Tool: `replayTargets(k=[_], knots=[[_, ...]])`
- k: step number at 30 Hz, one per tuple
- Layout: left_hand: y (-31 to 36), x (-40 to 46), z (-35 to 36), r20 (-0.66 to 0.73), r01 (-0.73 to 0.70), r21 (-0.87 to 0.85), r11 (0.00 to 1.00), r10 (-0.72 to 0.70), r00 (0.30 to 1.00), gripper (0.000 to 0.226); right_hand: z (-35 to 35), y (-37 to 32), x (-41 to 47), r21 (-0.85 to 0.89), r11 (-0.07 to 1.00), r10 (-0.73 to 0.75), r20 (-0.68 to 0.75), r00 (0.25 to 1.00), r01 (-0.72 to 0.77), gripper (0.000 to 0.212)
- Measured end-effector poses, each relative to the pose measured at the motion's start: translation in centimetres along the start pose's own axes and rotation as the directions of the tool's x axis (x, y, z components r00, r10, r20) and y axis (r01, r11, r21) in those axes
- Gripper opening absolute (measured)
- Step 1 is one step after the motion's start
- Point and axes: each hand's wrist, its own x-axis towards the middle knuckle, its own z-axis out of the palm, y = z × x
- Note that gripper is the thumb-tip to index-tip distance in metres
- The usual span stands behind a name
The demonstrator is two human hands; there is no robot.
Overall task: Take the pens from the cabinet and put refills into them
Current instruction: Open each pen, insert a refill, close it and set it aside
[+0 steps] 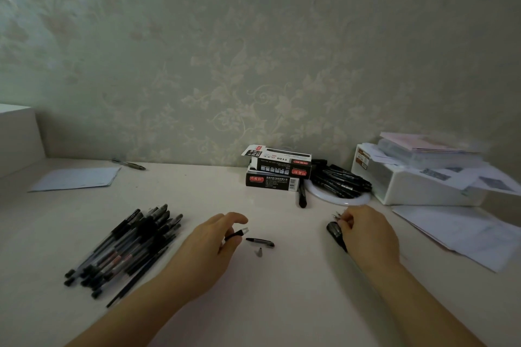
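Both forearms reached in from the near edge over the pale desk (pixel 267 304). Left hand (pixel 210 245) pinched a dark pen barrel (pixel 238 233) between thumb and fingers, its clear open end pointing right and lifted just off the surface. Right hand (pixel 366 232) had its fingers curled round a bundle of black pen parts (pixel 335 231); thin metal tips (pixel 337 215) showed just above the fingers, though what they belonged to could not be determined.

Between the hands, just right of the held barrel, a short black pen section (pixel 260 242) lay flat, and a small metal tip cone (pixel 258 252) lay just in front of it, apart from it.

Left of the left arm, a heap of black pens (pixel 127 248) lay on the desk. Farther back, two black refill boxes (pixel 277 170) were stacked against the wallpapered wall, the upper one with its flap open. Beside them on the right, more black pens (pixel 341 180) were piled on a white round plate (pixel 346 200), and one black pen (pixel 302 197) lay just in front of the boxes. White storage box (pixel 417 186) and loose papers (pixel 462 231) occupied the far right; a sheet of paper (pixel 79 179) lay at the far left.
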Motion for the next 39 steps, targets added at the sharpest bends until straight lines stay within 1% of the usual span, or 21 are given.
replayTargets(k=[2, 6, 9, 11, 13, 16, 18, 20, 23, 30, 33, 36, 39], knots=[[0.0, 0.0, 0.0, -0.003, 0.005, 0.008, 1.0, -0.005, 1.0, 0.029, 0.0, 0.1, 0.0, -0.034, 0.999, 0.014, 0.012, 1.0, -0.014, 0.012], [-0.1, 0.0, -0.2, 0.003, 0.022, 0.02, 1.0, -0.023, 1.0, 0.028, 0.0, 0.1, 0.1, -0.035, 0.999, 0.001, 0.014, 1.0, 0.0, 0.013], [0.0, 0.0, -0.5, 0.001, 0.062, 0.062, 0.996, -0.062, 0.998, 0.024, -0.1, -0.3, 0.2, -0.025, 0.998, -0.064, -0.023, 0.998, 0.063, 0.015], [0.0, 0.3, -1.4, -0.038, 0.154, 0.143, 0.978, -0.15, 0.988, 0.021, -0.1, -1.0, 0.0, -0.016, 0.99, -0.144, -0.04, 0.989, 0.143, 0.017], [-0.4, 0.5, -2.8, -0.083, 0.279, 0.285, 0.917, -0.266, 0.96, 0.022, 0.0, -2.1, -0.6, 0.001, 0.967, -0.253, -0.03, 0.967, 0.253, 0.018], [-1.3, 0.4, -5.6, -0.091, 0.423, 0.475, 0.772, -0.436, 0.895, 0.021, 0.5, -3.9, -1.8, 0.049, 0.912, -0.405, -0.031, 0.914, 0.406, 0.017], [-1.7, 0.1, -7.0, -0.052, 0.459, 0.558, 0.691, -0.522, 0.851, 0.021, 0.7, -4.8, -2.5, 0.075, 0.882, -0.465, -0.027, 0.885, 0.466, 0.016], [-1.9, 0.0, -7.6, 0.001, 0.452, 0.605, 0.656, -0.568, 0.823, 0.024, 1.0, -5.4, -2.9, 0.101, 0.862, -0.499, -0.007, 0.866, 0.497, 0.015], [-1.9, -0.1, -7.3, 0.036, 0.423, 0.633, 0.648, -0.571, 0.82, 0.023, 1.2, -5.5, -3.0, 0.124, 0.848, -0.52, 0.003, 0.854, 0.516, 0.014], [-2.3, -0.1, -6.5, 0.021, 0.391, 0.639, 0.663, -0.523, 0.852, 0.005, 1.4, -5.3, -3.1, 0.142, 0.845, -0.524, 0.027, 0.851, 0.515, 0.015], [-2.2, 0.0, -6.0, 0.023, 0.369, 0.652, 0.662, -0.504, 0.864, 0.006, 1.6, -5.4, -3.2, 0.148, 0.84, -0.531, 0.03, 0.847, 0.522, 0.015], [-2.1, 0.1, -5.5, -0.012, 0.366, 0.662, 0.654, -0.479, 0.878, 0.004, 1.7, -5.4, -3.1, 0.145, 0.836, -0.54, 0.045, 0.841, 0.529, 0.017], [-2.0, 0.2, -4.6, -0.032, 0.347, 0.677, 0.649, -0.445, 0.895, 0.013, 1.7, -5.4, -3.2, 0.156, 0.833, -0.543, 0.044, 0.839, 0.531, 0.018]])
